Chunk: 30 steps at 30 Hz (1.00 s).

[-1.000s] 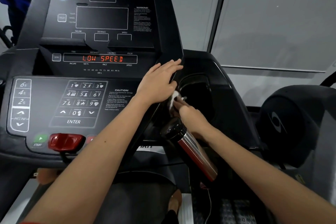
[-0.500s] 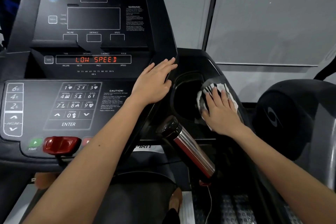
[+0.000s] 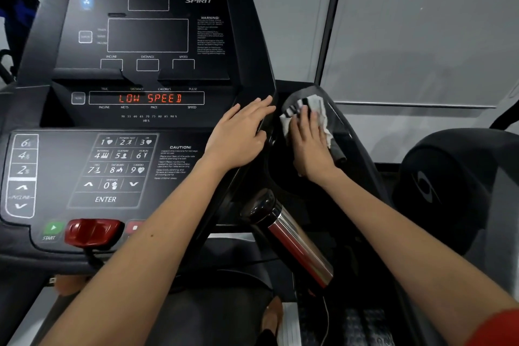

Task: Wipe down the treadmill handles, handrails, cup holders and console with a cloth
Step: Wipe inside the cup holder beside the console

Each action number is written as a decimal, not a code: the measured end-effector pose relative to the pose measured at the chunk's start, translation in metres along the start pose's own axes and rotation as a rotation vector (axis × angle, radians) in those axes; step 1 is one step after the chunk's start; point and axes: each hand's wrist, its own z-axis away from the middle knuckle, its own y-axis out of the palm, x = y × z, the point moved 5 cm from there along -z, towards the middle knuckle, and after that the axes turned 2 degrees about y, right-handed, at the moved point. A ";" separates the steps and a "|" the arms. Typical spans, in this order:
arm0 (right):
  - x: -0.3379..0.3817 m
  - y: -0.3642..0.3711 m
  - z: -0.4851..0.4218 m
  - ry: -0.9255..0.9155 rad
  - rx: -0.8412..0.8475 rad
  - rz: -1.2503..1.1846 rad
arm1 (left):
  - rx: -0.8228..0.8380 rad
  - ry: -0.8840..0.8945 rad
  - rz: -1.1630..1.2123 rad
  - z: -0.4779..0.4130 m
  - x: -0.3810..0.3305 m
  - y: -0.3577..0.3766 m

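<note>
Pressing a white cloth [image 3: 316, 111] flat against the far rim of the cup holder [image 3: 280, 174], the right hand [image 3: 311, 146] has straight fingers, while the left hand [image 3: 238, 135] rests open-palmed on the console [image 3: 157, 126] edge just beside it.

1. Right of centre, the right hand [image 3: 310, 146] presses a striped white cloth [image 3: 316, 108] flat against the cup holder [image 3: 280, 177].
2. The left hand [image 3: 238, 135] rests flat on the right edge of the console [image 3: 146, 36].
3. Its display [image 3: 150, 98] reads "LOW SPEED".

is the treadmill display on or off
On: the black treadmill console's lower display strip glows with red letters reading LOW SPEED.
</note>
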 end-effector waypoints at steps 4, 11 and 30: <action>0.026 0.016 -0.001 -0.188 0.182 -0.082 | -0.008 -0.001 -0.003 0.000 0.000 0.000; 0.027 -0.005 0.024 -0.125 0.446 -0.522 | -0.004 -0.001 -0.004 -0.001 0.001 0.000; 0.036 0.006 0.023 -0.055 0.457 -0.738 | -0.008 -0.011 -0.009 0.000 0.001 0.000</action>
